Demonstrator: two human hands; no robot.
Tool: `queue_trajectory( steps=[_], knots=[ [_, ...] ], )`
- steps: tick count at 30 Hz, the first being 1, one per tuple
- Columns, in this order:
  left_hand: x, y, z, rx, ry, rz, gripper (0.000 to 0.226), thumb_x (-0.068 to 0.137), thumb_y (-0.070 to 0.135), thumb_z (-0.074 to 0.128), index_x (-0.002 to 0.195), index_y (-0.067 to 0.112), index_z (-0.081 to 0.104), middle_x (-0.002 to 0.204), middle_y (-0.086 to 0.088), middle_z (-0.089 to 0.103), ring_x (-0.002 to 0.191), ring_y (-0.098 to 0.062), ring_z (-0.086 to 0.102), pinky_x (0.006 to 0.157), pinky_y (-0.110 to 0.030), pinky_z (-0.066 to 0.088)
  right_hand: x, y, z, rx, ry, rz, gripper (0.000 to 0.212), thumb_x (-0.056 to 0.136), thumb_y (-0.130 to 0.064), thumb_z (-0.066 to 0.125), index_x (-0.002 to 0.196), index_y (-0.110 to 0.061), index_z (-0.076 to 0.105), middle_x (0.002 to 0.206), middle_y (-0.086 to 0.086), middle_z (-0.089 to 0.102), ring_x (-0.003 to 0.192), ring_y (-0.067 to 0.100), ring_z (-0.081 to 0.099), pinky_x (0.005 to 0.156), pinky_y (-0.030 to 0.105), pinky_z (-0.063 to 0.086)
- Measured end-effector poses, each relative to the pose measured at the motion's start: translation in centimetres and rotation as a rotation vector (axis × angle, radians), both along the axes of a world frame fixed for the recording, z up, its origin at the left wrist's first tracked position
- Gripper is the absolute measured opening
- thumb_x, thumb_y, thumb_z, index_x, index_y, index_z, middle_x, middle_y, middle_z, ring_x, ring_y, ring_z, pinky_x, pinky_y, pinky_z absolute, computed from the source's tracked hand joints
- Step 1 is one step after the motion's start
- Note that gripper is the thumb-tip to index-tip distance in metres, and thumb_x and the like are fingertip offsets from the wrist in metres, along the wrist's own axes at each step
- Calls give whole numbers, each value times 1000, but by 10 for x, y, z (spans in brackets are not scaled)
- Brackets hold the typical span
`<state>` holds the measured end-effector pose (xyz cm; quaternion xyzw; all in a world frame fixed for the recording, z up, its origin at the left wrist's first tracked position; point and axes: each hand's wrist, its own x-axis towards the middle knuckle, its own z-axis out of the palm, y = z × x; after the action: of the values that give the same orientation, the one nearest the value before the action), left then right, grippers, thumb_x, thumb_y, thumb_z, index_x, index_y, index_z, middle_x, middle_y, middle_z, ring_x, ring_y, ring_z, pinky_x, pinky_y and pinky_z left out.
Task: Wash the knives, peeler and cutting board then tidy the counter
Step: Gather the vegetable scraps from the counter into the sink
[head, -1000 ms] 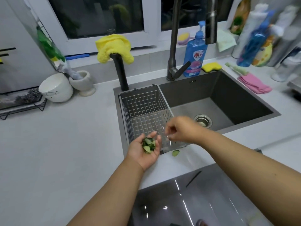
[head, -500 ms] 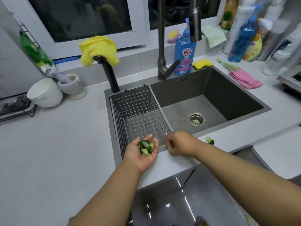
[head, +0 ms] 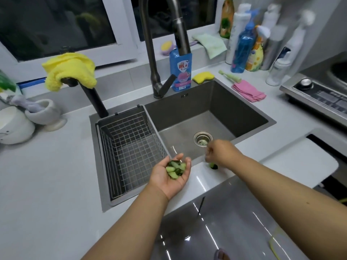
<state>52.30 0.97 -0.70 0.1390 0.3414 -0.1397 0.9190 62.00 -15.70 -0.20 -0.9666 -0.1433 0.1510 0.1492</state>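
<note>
Left hand (head: 170, 176) lay palm up and cupped at the sink's front edge, fingers curled loosely round a small heap of cucumber scraps (head: 175, 168): pale green flesh, dark glossy skin, cut in short chunks. Count of chunks uncertain; they overlapped.

Right hand (head: 220, 152) hovered over the counter lip just right of the left, fingers bent downward and motion-blurred. Could not tell whether it pinched anything. Directly beneath it sat one more cucumber piece (head: 213, 166) on the white counter (head: 56, 184), partly hidden by the fingers.

No knives, peeler or cutting board could be made out anywhere in view.

Sink (head: 244, 113) was dark grey brushed metal, rectangular, with one round steel drain strainer (head: 202, 138). One wire-grid basket (head: 129, 147) filled its left end. One tall dark faucet (head: 150, 53) rose behind, top cut off by the frame; a second short black spout (head: 95, 102) carried a fluffy yellow cloth (head: 69, 70).

Behind the sink: one blue soap bottle (head: 180, 72), partly hidden by the faucet head; one yellow sponge (head: 202, 76); one folded pink cloth (head: 248, 91). A cluster of bottles (head: 244, 44) at right was blurred, number unclear. Two white ceramic vessels (head: 43, 115) stood at left, the nearer cropped.
</note>
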Motion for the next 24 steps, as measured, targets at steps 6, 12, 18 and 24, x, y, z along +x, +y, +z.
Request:
queue_trajectory(
  steps=[6, 12, 18, 24],
  knots=[
    [14, -18, 0, 71, 42, -19, 48, 100, 33, 40, 87, -6, 64, 89, -25, 62, 84, -30, 60, 70, -48, 55, 3, -8, -21, -102, 81, 135, 18, 72, -16, 68, 90, -15, 64, 92, 5, 68, 89, 24, 61, 65, 25, 43],
    [27, -38, -2, 133, 80, -51, 47, 100, 31, 40, 87, -7, 64, 85, -22, 61, 81, -30, 59, 68, -49, 55, 14, -23, -2, 324, 176, -58, 6, 68, -8, 65, 73, -11, 64, 67, 6, 68, 61, 17, 63, 59, 25, 49],
    [51, -82, 5, 63, 15, -130, 41, 100, 29, 42, 98, -5, 65, 91, -23, 69, 87, -31, 64, 70, -48, 57, 20, -41, 40, 632, 294, 103, 10, 75, -6, 75, 82, -12, 70, 67, -4, 64, 58, 5, 59, 57, 22, 49],
    [81, -132, 4, 2, -40, -182, 31, 96, 28, 51, 102, 0, 64, 95, -17, 68, 85, -29, 67, 72, -42, 60, 44, -105, 39, 640, 154, 21, 5, 80, -15, 73, 80, -12, 77, 77, -2, 71, 76, 12, 66, 78, 35, 54]
  ],
)
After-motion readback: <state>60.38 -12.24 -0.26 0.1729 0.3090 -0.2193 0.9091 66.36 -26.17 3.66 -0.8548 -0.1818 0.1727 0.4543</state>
